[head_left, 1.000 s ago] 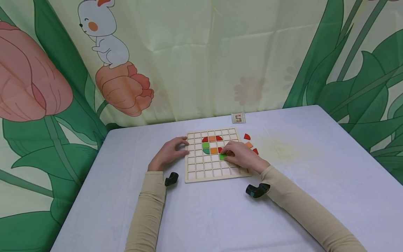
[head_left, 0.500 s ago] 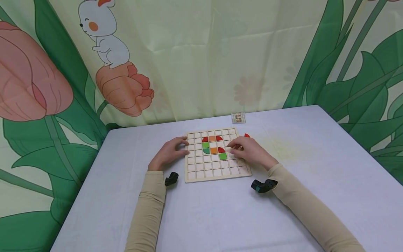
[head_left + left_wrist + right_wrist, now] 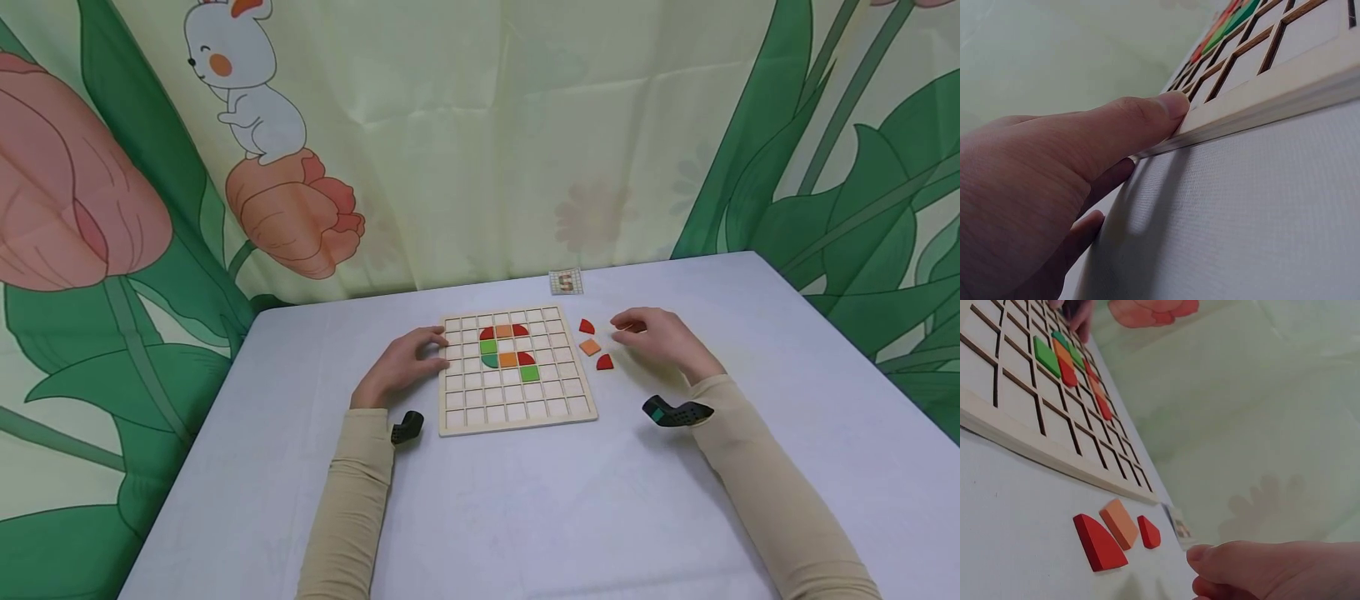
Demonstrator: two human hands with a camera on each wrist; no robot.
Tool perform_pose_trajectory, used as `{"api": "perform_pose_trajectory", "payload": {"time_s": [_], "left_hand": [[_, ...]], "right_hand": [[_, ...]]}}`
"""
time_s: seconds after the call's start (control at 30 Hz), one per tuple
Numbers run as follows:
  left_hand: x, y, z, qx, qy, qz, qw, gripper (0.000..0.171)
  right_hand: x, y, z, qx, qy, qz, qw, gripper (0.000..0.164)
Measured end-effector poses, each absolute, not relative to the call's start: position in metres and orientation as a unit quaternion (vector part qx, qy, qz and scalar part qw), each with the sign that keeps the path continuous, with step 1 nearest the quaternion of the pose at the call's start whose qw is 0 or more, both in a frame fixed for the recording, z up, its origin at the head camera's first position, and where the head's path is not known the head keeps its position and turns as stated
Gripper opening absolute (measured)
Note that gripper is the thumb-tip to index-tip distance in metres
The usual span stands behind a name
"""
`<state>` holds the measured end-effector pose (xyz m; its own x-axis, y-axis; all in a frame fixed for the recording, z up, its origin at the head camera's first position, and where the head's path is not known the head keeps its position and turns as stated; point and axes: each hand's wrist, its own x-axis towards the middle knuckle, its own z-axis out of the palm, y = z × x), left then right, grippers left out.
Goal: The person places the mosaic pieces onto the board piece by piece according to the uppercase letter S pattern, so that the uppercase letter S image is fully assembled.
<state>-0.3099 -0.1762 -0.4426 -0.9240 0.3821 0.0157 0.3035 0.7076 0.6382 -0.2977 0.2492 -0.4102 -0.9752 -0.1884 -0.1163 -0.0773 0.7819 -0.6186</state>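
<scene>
A wooden grid board (image 3: 517,412) lies on the table with red, orange and green tiles set in some of its cells. My left hand (image 3: 401,362) is at the board's left edge; in the left wrist view its thumb (image 3: 1141,119) rests against the wooden rim. To the right of the board lie a red quarter-round tile (image 3: 587,327), an orange square tile (image 3: 590,347) and another red quarter-round tile (image 3: 605,362). My right hand (image 3: 660,337) hovers just right of these loose tiles, fingers loosely bent, with nothing seen in it.
A small pattern card (image 3: 566,282) lies behind the board near the table's far edge. The white-covered table (image 3: 525,517) ends at a printed curtain (image 3: 465,167). A dark camera mount sits on each wrist.
From over the board, my right hand has moved right, past the loose tiles, uncovering them and the bright green tile in its cell. The left hand has kept its place.
</scene>
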Motion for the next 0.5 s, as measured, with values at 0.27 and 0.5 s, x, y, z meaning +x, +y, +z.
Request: {"api": "perform_pose_trajectory", "payload": {"time_s": [0.27, 0.5], "left_hand": [[-0.3094, -0.1762, -0.4429, 0.203, 0.920, 0.331, 0.048, 0.037], [-0.3088, -0.1760, -0.4412, 0.204, 0.920, 0.332, 0.045, 0.036]], "right_hand": [[-0.3005, 0.2545, -0.4156, -0.082, 0.939, -0.317, 0.103, 0.041], [-0.3027, 0.2485, -0.4191, -0.091, 0.940, -0.309, 0.113, 0.042]]}}
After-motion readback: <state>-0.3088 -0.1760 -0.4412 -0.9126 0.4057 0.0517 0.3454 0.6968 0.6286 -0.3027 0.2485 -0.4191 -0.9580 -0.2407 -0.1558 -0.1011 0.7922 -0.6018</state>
